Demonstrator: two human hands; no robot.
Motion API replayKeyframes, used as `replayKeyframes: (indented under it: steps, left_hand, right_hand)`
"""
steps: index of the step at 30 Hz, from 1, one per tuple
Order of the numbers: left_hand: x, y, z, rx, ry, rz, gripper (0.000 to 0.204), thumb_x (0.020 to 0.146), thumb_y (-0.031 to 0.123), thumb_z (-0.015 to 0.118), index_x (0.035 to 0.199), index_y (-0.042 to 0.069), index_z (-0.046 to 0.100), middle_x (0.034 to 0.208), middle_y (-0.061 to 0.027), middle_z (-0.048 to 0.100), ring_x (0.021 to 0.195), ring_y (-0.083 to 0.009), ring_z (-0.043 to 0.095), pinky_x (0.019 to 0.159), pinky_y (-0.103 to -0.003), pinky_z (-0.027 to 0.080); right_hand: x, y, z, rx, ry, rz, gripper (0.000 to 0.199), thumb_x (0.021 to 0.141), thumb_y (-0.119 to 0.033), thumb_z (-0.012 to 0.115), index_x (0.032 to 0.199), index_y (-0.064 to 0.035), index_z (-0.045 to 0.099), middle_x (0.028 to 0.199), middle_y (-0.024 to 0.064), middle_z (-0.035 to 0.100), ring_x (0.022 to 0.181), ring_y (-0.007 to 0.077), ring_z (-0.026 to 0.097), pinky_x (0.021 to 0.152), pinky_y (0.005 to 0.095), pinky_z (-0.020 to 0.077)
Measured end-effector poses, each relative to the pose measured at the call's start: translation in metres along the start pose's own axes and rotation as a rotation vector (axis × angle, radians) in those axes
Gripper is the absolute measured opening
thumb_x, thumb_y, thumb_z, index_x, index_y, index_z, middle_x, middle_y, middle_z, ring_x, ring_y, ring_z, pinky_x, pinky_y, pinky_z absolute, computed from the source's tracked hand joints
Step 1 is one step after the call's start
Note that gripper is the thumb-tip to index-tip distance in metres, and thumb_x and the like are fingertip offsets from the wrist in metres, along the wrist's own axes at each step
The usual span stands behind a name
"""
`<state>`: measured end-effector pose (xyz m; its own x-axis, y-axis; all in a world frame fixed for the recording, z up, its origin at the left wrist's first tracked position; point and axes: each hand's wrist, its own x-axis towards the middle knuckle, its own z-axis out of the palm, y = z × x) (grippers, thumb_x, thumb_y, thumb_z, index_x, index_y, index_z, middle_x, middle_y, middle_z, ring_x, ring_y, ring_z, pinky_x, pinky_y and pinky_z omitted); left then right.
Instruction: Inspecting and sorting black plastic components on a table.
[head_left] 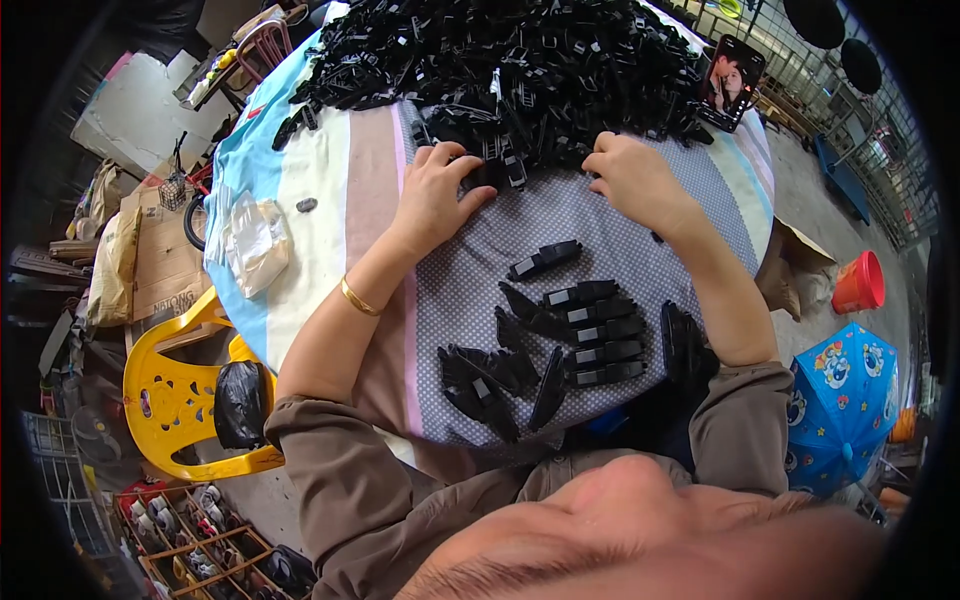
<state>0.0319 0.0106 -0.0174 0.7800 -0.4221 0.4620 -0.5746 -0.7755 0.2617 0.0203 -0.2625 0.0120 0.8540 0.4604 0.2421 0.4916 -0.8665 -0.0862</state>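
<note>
A big heap of black plastic parts (520, 80), some with pale shiny patches, covers the far side of the cloth-covered table. At its near edge my left hand (440, 195) curves its thumb and fingers around a dark part (474, 178), largely hidden by the hand. My right hand (630, 178) touches the heap farther right, fingers curled; what they pinch, if anything, is hidden. Closer to me lies a neat row of black parts (605, 330) with grey ends. A single part (545, 260) lies beyond the row, and loose black pieces (480, 390) lie left of it.
A propped phone (731, 83) stands at the heap's right. A clear plastic bag (257, 243) lies on the table's left. Around the table are a yellow plastic chair (165, 385), a blue umbrella (845, 400), a red bucket (859, 282) and a shoe rack (205, 540).
</note>
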Motion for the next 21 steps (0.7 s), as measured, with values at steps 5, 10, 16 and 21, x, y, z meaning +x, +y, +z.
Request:
replayKeyframes:
  steps: [5, 10, 16, 21]
  left_hand:
    - [-0.007, 0.017, -0.003, 0.104, 0.015, -0.013, 0.044, 0.075, 0.02, 0.067, 0.116, 0.006, 0.06, 0.116, -0.0117, 0.054, 0.109, -0.03, 0.048, 0.093, -0.043, 0.038]
    - [0.003, 0.025, 0.002, 0.21, 0.172, 0.258, 0.042, 0.075, 0.005, 0.059, 0.117, 0.009, 0.059, 0.126, -0.0127, 0.05, 0.117, -0.0304, 0.046, 0.097, -0.044, 0.038]
    - [-0.002, 0.022, 0.005, 0.038, -0.01, 0.315, 0.035, 0.078, 0.005, 0.06, 0.113, 0.005, 0.059, 0.125, -0.0159, 0.05, 0.11, -0.0312, 0.051, 0.093, -0.041, 0.045]
    - [-0.004, 0.03, -0.005, 0.036, -0.004, 0.342, 0.03, 0.077, 0.009, 0.065, 0.105, 0.001, 0.058, 0.121, -0.0168, 0.052, 0.106, -0.0314, 0.052, 0.091, -0.04, 0.045]
  right_hand:
    - [-0.002, 0.007, 0.01, 0.142, -0.016, -0.138, 0.024, 0.074, -0.009, 0.071, 0.096, -0.0033, 0.066, 0.095, 0.0109, 0.06, 0.091, 0.0302, 0.06, 0.079, 0.0379, 0.0491]
    - [0.001, 0.003, 0.007, 0.107, 0.04, -0.142, 0.024, 0.075, -0.013, 0.07, 0.096, -0.0022, 0.066, 0.096, 0.0117, 0.061, 0.089, 0.0311, 0.06, 0.078, 0.0381, 0.0494]
    - [0.0, -0.011, 0.006, 0.258, 0.042, -0.174, 0.037, 0.074, -0.025, 0.073, 0.102, -0.0017, 0.065, 0.094, 0.0137, 0.061, 0.086, 0.032, 0.061, 0.076, 0.0375, 0.0494]
    - [-0.003, -0.019, 0.011, 0.437, -0.056, -0.24, 0.031, 0.081, -0.023, 0.067, 0.102, -0.0004, 0.065, 0.093, 0.0149, 0.061, 0.086, 0.0319, 0.061, 0.075, 0.0361, 0.0494]
